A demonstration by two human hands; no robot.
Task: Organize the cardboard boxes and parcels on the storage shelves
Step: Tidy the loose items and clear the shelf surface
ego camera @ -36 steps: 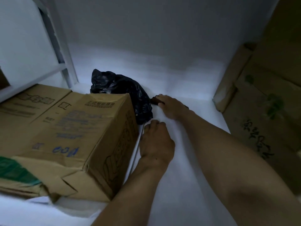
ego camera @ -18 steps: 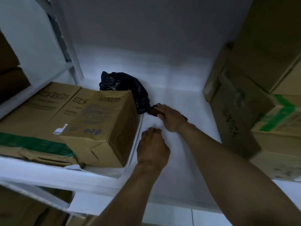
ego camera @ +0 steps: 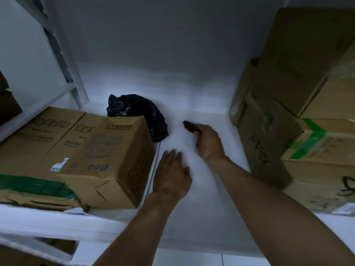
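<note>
Cardboard fills the far left: a wide, flat brown cardboard box with a green tape band (ego camera: 34, 146) is laid on the white shelf board (ego camera: 201, 217), well to the left of the crumpled black plastic bag (ego camera: 138, 110). A white metal upright post (ego camera: 63, 54) is seen behind it, also left of the bag. A second brown cardboard box with blue print (ego camera: 107, 150) is set just in front of the bag, tilted, so that the bag's lower left part is hidden by its rear top edge; whether the two touch cannot be told. The bag itself is placed towards the back of the shelf board.

To the front right of the bag, the left hand (ego camera: 172, 175) is held palm down over the bare board, released, with fingers straight and nothing in it; contact with the board cannot be made out through the blur. Further right of the bag, the right hand (ego camera: 209, 143) is clenched round a small dark object (ego camera: 189, 126), one end of which is left sticking out towards the bag but apart from it. What the object is cannot be told.

Well to the right of the bag, a dark brown cardboard box with black handwriting (ego camera: 263, 143) is stood on edge beside a brown cardboard box with green tape (ego camera: 317, 150), and a large plain brown cardboard box (ego camera: 299, 54) is placed above them.
</note>
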